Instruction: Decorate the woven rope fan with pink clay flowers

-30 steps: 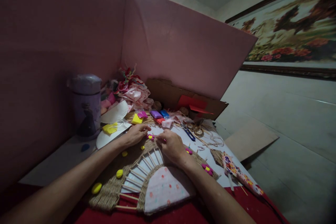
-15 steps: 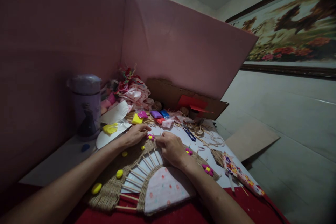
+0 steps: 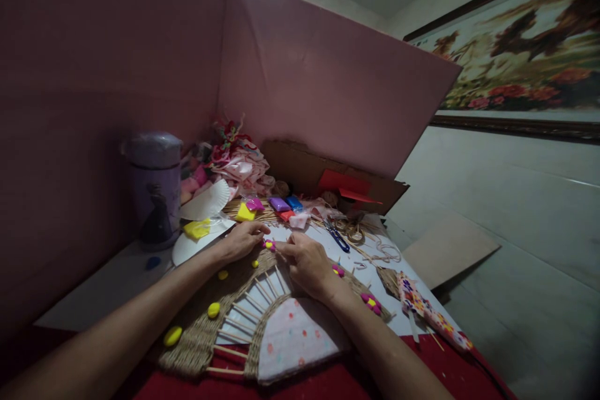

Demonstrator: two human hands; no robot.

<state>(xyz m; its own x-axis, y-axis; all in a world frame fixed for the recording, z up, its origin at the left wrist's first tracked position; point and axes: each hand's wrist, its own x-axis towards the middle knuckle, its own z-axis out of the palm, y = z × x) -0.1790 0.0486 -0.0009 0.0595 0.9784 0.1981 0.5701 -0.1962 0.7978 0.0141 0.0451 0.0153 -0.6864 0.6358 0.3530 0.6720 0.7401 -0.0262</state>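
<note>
A fan-shaped piece (image 3: 234, 287) of woven twine and thin sticks lies before me, with a spotted cloth panel (image 3: 295, 340) at its base. A small magenta clay flower with a yellow centre (image 3: 269, 245) sits on the woven band's upper edge, between my hands. My left hand (image 3: 246, 239) rests at the flower's left, fingers loosely extended and apart. From the right, my right hand (image 3: 307, 262) has its fingers curled, the fingertips closed at the flower's petals. Yellow clay balls (image 3: 214, 310) dot the band's left side. Further magenta flowers (image 3: 371, 303) are on its right.
Packs of coloured clay (image 3: 280, 204) lie behind the fan. Blue-handled scissors (image 3: 338, 239) and twine are to their right. A flower-patterned glue gun (image 3: 434, 312) with a cord lies at the right table edge. A purple bin (image 3: 154, 190) stands left, beside white paper plates (image 3: 206, 201).
My right index fingertip has shifted very slightly left against the flower. Otherwise both hands and the fan stay in place.
</note>
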